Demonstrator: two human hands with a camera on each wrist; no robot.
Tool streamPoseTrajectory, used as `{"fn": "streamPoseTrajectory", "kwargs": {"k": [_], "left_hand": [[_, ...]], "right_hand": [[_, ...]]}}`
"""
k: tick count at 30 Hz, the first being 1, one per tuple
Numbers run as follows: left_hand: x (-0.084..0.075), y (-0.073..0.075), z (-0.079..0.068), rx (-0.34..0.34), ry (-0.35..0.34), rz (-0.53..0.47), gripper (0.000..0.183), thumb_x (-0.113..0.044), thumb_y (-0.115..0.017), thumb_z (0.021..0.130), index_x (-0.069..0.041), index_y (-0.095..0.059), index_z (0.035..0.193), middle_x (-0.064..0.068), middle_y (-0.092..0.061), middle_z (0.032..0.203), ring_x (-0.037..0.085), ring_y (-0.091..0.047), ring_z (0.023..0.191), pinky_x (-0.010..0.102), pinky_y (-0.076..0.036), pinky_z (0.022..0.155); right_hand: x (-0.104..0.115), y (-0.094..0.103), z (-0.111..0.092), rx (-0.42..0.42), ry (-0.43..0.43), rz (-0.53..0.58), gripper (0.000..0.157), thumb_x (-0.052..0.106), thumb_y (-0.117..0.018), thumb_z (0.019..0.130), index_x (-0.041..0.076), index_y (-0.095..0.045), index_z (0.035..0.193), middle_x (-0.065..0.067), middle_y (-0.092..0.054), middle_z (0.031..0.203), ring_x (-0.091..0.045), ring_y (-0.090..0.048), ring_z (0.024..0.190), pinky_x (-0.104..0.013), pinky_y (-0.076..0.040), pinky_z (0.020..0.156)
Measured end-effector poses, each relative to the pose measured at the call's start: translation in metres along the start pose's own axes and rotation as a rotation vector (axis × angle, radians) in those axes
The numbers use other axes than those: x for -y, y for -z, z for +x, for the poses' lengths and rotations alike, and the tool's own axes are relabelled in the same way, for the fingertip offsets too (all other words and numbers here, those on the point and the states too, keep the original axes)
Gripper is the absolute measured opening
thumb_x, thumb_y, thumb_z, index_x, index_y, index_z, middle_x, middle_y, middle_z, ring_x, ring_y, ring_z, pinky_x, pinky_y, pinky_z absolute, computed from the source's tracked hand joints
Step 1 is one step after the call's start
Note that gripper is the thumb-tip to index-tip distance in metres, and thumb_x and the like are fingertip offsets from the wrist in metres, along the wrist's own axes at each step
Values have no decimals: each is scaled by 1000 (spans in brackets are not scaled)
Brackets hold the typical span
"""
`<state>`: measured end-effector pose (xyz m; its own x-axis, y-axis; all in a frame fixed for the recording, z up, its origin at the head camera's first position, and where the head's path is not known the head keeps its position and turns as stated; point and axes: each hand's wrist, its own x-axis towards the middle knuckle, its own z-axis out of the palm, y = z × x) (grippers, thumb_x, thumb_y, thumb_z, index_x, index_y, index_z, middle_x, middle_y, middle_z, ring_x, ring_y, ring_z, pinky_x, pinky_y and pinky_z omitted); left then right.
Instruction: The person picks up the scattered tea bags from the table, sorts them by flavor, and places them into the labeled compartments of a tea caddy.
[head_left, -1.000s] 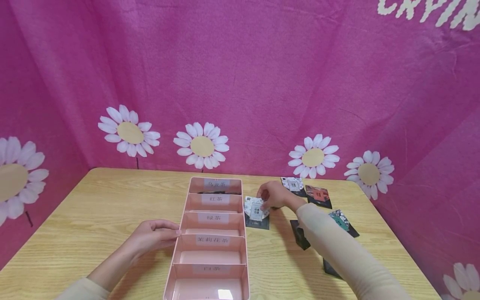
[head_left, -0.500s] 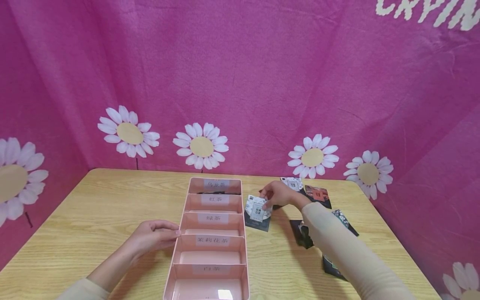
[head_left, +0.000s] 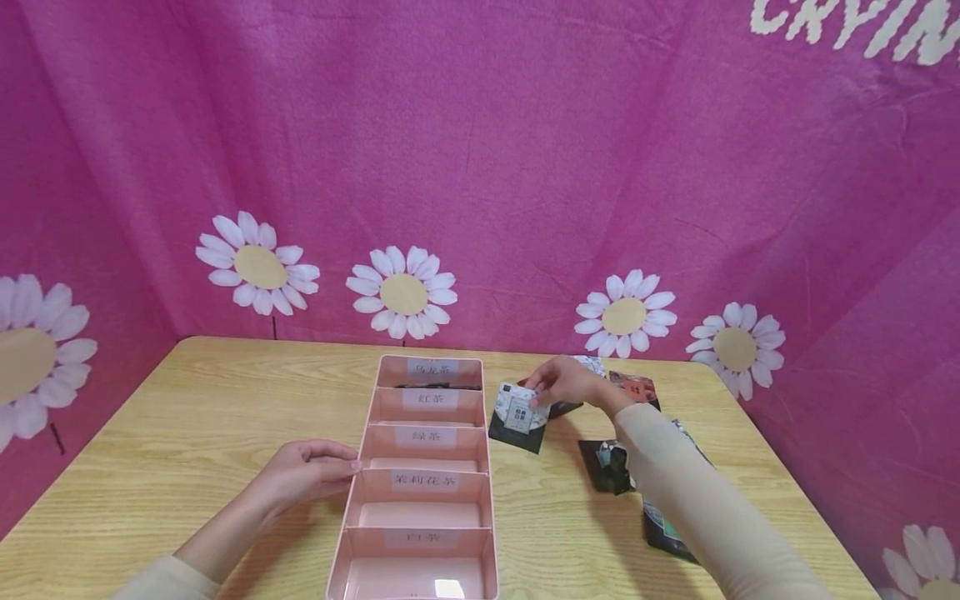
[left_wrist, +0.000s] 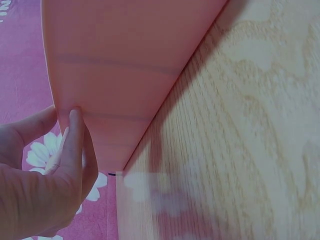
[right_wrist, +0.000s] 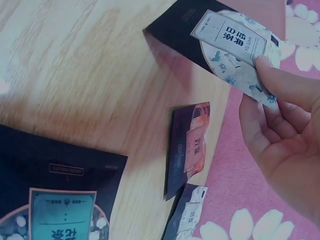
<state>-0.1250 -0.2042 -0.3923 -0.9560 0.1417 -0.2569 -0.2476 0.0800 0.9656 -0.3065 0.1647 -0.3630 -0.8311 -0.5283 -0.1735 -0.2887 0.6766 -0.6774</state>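
My right hand [head_left: 566,383] pinches a tea sachet [head_left: 519,414] by its corner, just right of the box and tilted. In the right wrist view this sachet [right_wrist: 225,45] has a black lower part and a white, blue-flowered top with a pale label, and my thumb lies on its printed face. At the left side of the long pink divided box [head_left: 491,500], my left hand [head_left: 311,471] holds the wall, thumb at the rim. The left wrist view shows the fingers [left_wrist: 75,135] against the box's outer wall [left_wrist: 115,75].
Compartments carry paper labels [head_left: 425,481]; dark packets [head_left: 442,386] lie in the far one. Right of the box are a red-labelled sachet [head_left: 636,387], a white-topped sachet [head_left: 592,363] and dark sachets [head_left: 596,467], partly behind my right arm. A flowered pink cloth [head_left: 480,167] hangs behind the table.
The pinched sachet has turned and shifted slightly up and to the right with my right hand. The right forearm has moved right, covering more of the green-labelled sachet. My left hand stays put.
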Motion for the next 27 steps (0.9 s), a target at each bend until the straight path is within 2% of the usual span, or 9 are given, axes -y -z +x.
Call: {"fn": "streamPoseTrajectory", "kwargs": {"k": [8,15,20,27], "left_hand": [[0,1,0,-11,1,7,37,-9,-68,86,14,-59,113,0,-72,89,10,-70,85,29,-62,84],[-1,0,-2,-30,21,32,39,-9,-68,86,14,-58,115,2,-72,92,11,-69,87,30,-62,86],[-1,1,-1,-29,23,46,38,-11,-67,87,13,-58,115,1,-71,92,10,-69,88,29,-62,86],[-1,1,-1,-34,26,51,39,-11,-68,86,12,-58,115,1,-71,92,11,-69,88,28,-62,86]], "right_hand": [[4,8,-3,-14,37,-2,23,5,-77,78,-8,-69,96,-12,-72,86,-5,-58,74,-16,-53,66],[21,13,-10,-32,105,-154,18,5,-77,77,-4,-71,91,-14,-73,83,-5,-60,70,-17,-55,59],[31,13,-15,-69,157,-269,12,4,-77,76,0,-73,86,-12,-74,81,-7,-64,71,-19,-58,62],[36,12,-20,-101,191,-316,8,3,-77,76,1,-72,83,-11,-73,78,-8,-64,69,-18,-57,60]]}}
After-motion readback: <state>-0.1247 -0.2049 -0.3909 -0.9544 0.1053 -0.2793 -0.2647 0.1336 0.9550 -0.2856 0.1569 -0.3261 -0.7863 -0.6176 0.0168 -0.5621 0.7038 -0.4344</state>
